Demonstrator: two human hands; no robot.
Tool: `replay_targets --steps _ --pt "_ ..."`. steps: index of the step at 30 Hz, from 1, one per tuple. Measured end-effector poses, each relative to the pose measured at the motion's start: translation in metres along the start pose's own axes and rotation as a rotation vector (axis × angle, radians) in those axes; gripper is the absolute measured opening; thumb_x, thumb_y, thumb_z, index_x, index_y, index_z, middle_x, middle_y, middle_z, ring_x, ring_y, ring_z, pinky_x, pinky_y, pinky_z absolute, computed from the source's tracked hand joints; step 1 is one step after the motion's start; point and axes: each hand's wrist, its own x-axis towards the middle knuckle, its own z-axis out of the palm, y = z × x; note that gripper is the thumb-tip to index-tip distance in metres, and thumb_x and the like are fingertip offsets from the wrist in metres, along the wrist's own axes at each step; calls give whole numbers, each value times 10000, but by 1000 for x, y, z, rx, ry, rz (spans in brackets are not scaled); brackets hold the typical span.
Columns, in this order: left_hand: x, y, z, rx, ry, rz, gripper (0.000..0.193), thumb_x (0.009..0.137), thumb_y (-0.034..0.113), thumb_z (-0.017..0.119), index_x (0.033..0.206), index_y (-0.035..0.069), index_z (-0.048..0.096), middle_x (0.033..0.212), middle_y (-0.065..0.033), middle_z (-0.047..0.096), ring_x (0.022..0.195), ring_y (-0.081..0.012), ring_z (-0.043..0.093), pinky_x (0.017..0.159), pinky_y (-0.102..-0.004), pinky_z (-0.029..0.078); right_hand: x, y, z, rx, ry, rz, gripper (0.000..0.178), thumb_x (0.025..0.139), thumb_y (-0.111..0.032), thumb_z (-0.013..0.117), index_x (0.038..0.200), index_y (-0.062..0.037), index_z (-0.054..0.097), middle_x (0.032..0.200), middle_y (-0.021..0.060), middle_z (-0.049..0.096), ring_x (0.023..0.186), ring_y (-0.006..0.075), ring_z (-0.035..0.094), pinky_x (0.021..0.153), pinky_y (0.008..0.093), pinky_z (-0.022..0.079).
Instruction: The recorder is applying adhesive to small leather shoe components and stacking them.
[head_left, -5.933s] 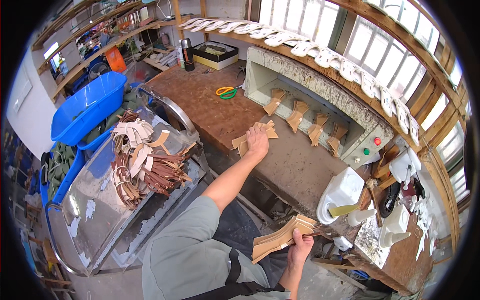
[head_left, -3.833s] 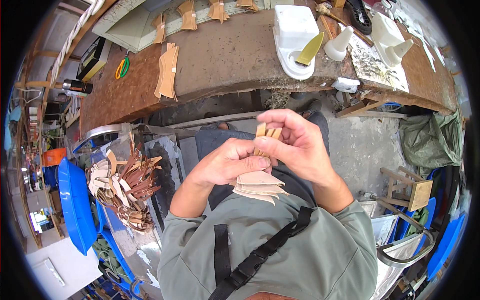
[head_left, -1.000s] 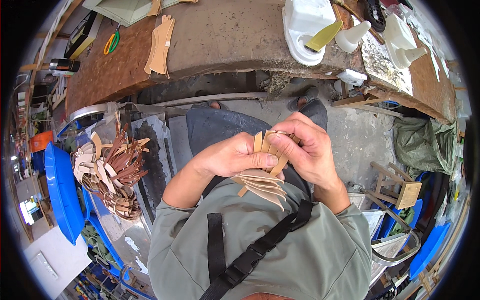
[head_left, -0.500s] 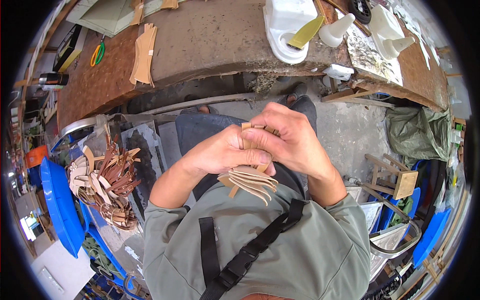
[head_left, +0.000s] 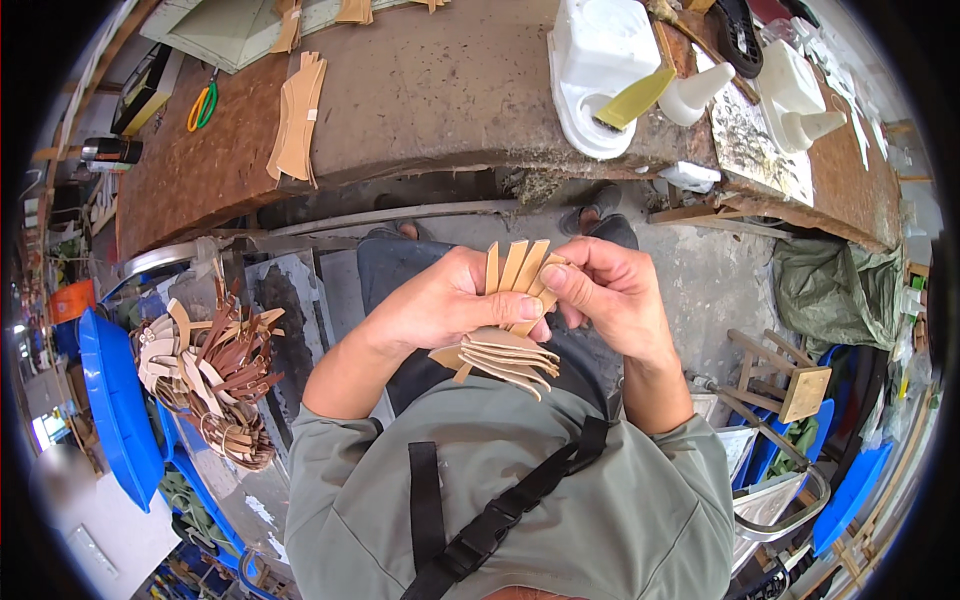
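Head view: I have left grip [head_left: 440, 308] clamped around middle of tan leather stack [head_left: 503, 352], held up before grey-green shirt [head_left: 600, 500]. Right grip [head_left: 612, 305] pinches rightmost of its fanned upper ends between thumb and fingers. Ahead, on brown surface [head_left: 430, 95], I see banded leather bundle [head_left: 296, 118], orange-and-green-handled scissors [head_left: 203, 105] to its left. Brown-and-cream strap pile [head_left: 205, 375] well left of hands.

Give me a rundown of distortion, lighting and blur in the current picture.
Head view: the workbench edge bows, and the corners are black; head view: lighting is bright, with the container palely lit; head view: left hand, right hand and tan pieces look sharp, a lower-left patch blurred.
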Motion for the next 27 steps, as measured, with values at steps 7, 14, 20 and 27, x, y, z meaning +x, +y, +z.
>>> replay_targets --steps 7,14,20,27 --pt "14 12 -18 1 15 -34 204 868 159 599 967 -19 605 830 -69 649 764 -112 612 679 -247 494 27 -2 -21 -89 128 -47 194 863 -134 616 992 8 588 754 -13 555 608 33 474 500 168 386" --pt "41 7 -48 -79 24 -70 182 864 162 604 930 -7 603 809 -82 650 747 -131 627 664 -256 500 113 -18 -115 -608 713 -382 397 786 -155 705 1064 18 480 825 34 553 668 95 507 615 234 455" --pt "62 12 -73 -102 40 -81 175 849 153 615 909 -11 598 783 -97 646 707 -148 630 630 -260 503 100 -44 -100 -828 533 -342 226 767 -97 708 890 15 555 728 63 609 695 135 579 608 248 470" --pt "85 24 -80 -131 31 -94 166 851 148 611 902 -8 591 772 -97 638 693 -141 622 621 -258 496 89 -20 -122 -1056 258 -607 278 687 48 675 956 -20 648 802 95 634 756 231 626 676 311 499"
